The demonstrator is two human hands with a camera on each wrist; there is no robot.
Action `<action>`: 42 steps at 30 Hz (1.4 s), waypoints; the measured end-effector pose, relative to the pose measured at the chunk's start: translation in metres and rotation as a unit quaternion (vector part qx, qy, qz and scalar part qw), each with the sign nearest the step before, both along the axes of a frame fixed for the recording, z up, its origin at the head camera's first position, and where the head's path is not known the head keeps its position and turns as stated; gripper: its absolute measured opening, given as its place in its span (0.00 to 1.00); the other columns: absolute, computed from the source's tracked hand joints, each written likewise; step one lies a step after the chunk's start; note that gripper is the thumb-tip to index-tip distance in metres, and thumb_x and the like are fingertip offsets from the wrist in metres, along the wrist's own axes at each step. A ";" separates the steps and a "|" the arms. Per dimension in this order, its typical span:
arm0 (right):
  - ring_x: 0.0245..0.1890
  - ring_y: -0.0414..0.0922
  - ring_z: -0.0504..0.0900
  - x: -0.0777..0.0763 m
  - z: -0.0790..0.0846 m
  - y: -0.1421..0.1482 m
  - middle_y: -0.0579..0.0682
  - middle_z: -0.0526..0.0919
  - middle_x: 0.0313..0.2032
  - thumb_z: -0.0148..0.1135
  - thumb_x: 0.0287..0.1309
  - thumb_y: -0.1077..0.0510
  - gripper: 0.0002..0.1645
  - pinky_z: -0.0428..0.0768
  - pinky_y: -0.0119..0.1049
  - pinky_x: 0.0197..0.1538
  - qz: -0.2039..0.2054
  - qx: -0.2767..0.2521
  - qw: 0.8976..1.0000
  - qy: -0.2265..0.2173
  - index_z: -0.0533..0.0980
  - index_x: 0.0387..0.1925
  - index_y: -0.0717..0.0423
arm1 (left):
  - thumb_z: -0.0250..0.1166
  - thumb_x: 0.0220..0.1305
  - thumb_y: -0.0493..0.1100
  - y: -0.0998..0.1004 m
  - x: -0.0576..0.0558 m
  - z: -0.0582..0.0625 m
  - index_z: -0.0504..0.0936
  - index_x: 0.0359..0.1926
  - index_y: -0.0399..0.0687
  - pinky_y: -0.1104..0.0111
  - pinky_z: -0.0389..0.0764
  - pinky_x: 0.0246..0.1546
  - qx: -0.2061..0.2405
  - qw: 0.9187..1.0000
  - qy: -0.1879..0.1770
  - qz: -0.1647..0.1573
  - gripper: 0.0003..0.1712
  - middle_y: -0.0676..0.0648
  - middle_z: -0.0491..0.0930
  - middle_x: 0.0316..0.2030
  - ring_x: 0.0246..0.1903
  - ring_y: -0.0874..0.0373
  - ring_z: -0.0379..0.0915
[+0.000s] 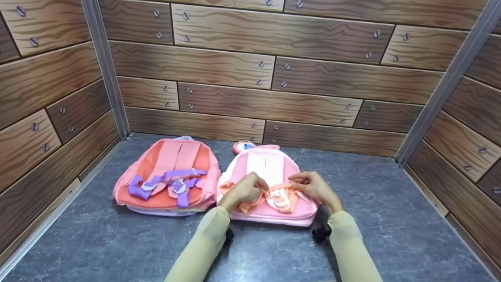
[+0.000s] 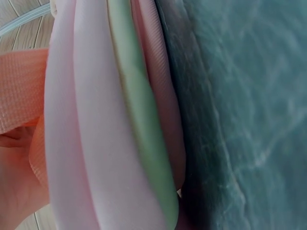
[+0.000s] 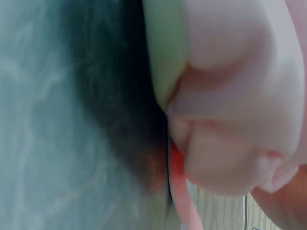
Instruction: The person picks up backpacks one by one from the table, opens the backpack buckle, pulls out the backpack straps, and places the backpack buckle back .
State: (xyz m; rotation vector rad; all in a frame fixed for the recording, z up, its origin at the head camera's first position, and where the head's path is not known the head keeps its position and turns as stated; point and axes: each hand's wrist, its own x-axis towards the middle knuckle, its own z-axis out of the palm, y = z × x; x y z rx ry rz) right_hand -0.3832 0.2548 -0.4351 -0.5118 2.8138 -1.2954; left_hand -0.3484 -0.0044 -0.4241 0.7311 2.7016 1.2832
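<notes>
A pink and white backpack [image 1: 270,217] lies straps-up on the dark tabletop, in front of both hands. My left hand [image 1: 247,190] pinches an orange strap [image 1: 280,186] near the middle of the pack. My right hand [image 1: 316,188] holds the same strap by its other end, so it runs flat between the two hands. Below it, a looped orange strap with a pale buckle [image 1: 281,201] rests on the pack. The left wrist view shows the pack's side with a green band [image 2: 136,91] and part of the orange webbing [image 2: 21,91]. Fingertips are mostly hidden there.
A coral backpack [image 1: 176,152] with purple straps [image 1: 145,190] lies close on the left, touching or nearly touching the pink one. Behind the pink pack is a coral piece with an eye design [image 1: 244,146]. Wood-patterned walls [image 1: 266,94] enclose the marbled grey tabletop [image 1: 391,219].
</notes>
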 end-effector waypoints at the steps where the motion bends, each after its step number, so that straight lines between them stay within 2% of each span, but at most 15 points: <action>1: 0.38 0.43 0.80 0.000 0.000 0.000 0.56 0.86 0.40 0.68 0.57 0.60 0.18 0.78 0.34 0.44 -0.002 -0.002 1.000 -0.002 0.82 0.50 0.60 | 0.56 0.56 0.26 0.000 0.000 0.000 0.87 0.41 0.37 0.71 0.76 0.38 0.002 1.000 -0.002 0.002 0.17 0.42 0.86 0.40 0.38 0.57 0.75; 3: 0.37 0.42 0.80 0.000 0.000 -0.001 0.55 0.85 0.39 0.68 0.56 0.60 0.19 0.78 0.33 0.43 -0.007 -0.004 1.000 -0.006 0.82 0.50 0.61 | 0.56 0.56 0.26 0.000 0.000 -0.001 0.88 0.41 0.37 0.72 0.74 0.37 0.003 1.000 -0.007 0.008 0.17 0.43 0.86 0.40 0.38 0.57 0.74; 8: 0.36 0.40 0.79 0.001 0.001 -0.001 0.53 0.85 0.38 0.71 0.54 0.58 0.21 0.78 0.30 0.41 -0.014 -0.015 1.000 -0.013 0.81 0.50 0.61 | 0.55 0.58 0.28 -0.002 0.001 -0.002 0.88 0.42 0.38 0.68 0.74 0.46 -0.002 1.000 -0.023 0.011 0.17 0.44 0.85 0.44 0.44 0.55 0.74; 10: 0.37 0.40 0.79 0.002 0.002 0.000 0.56 0.85 0.40 0.70 0.55 0.59 0.22 0.78 0.28 0.41 -0.010 -0.034 0.999 -0.014 0.81 0.51 0.64 | 0.55 0.59 0.29 -0.003 0.000 -0.003 0.87 0.43 0.39 0.68 0.74 0.47 0.000 1.000 -0.023 0.012 0.17 0.44 0.85 0.45 0.45 0.56 0.74; 12: 0.37 0.39 0.80 0.002 0.002 0.002 0.60 0.85 0.43 0.70 0.56 0.60 0.22 0.78 0.27 0.41 -0.009 -0.062 0.998 -0.014 0.80 0.51 0.66 | 0.55 0.60 0.29 -0.004 0.000 -0.004 0.87 0.44 0.38 0.70 0.74 0.43 0.008 1.000 -0.021 0.011 0.16 0.44 0.85 0.44 0.42 0.57 0.73; 15: 0.40 0.39 0.80 0.002 0.003 0.005 0.66 0.83 0.49 0.67 0.58 0.62 0.22 0.78 0.27 0.43 -0.003 -0.096 0.995 -0.014 0.78 0.52 0.69 | 0.57 0.59 0.29 -0.006 -0.002 -0.004 0.86 0.43 0.37 0.74 0.73 0.32 0.027 1.000 -0.004 0.015 0.15 0.43 0.85 0.40 0.33 0.60 0.73; 19: 0.41 0.39 0.81 0.004 0.004 0.008 0.65 0.82 0.51 0.66 0.59 0.62 0.21 0.80 0.28 0.44 -0.027 -0.118 0.992 -0.026 0.78 0.53 0.68 | 0.58 0.60 0.30 -0.009 -0.004 -0.003 0.86 0.43 0.35 0.76 0.71 0.21 0.055 0.998 0.001 0.027 0.13 0.43 0.84 0.36 0.25 0.64 0.71; 23: 0.40 0.41 0.80 0.009 0.006 0.010 0.61 0.84 0.49 0.67 0.59 0.60 0.21 0.80 0.31 0.42 -0.055 -0.123 0.990 -0.033 0.80 0.52 0.65 | 0.60 0.62 0.34 -0.011 -0.005 0.000 0.86 0.43 0.37 0.75 0.74 0.28 0.064 0.997 0.019 0.043 0.11 0.45 0.85 0.36 0.28 0.64 0.73; 27: 0.38 0.41 0.79 0.014 0.005 0.011 0.58 0.84 0.47 0.68 0.58 0.57 0.20 0.79 0.31 0.41 -0.059 -0.119 0.991 -0.030 0.81 0.51 0.63 | 0.61 0.65 0.37 -0.013 -0.006 0.003 0.86 0.42 0.37 0.72 0.76 0.36 0.084 0.994 0.036 0.052 0.10 0.45 0.85 0.35 0.31 0.63 0.73; 32: 0.38 0.39 0.80 0.024 0.005 0.011 0.59 0.84 0.47 0.66 0.60 0.59 0.21 0.79 0.29 0.42 -0.043 -0.149 0.987 -0.032 0.78 0.53 0.66 | 0.61 0.66 0.38 -0.017 -0.004 0.006 0.86 0.40 0.36 0.70 0.77 0.35 0.113 0.991 0.050 0.054 0.10 0.45 0.85 0.31 0.29 0.63 0.75; 36: 0.36 0.40 0.80 0.030 0.008 0.010 0.57 0.85 0.44 0.64 0.61 0.61 0.21 0.80 0.29 0.39 -0.043 -0.183 0.982 -0.030 0.77 0.54 0.69 | 0.61 0.67 0.39 -0.021 -0.001 0.010 0.86 0.38 0.37 0.70 0.78 0.35 0.126 0.989 0.054 0.064 0.10 0.44 0.85 0.30 0.30 0.58 0.78; 42: 0.37 0.41 0.80 0.042 0.012 0.009 0.59 0.85 0.44 0.63 0.62 0.61 0.18 0.79 0.28 0.38 -0.060 -0.163 0.985 -0.006 0.79 0.51 0.66 | 0.61 0.66 0.40 -0.032 0.005 0.017 0.86 0.38 0.40 0.69 0.77 0.35 0.124 0.987 0.062 0.086 0.10 0.45 0.85 0.30 0.29 0.61 0.77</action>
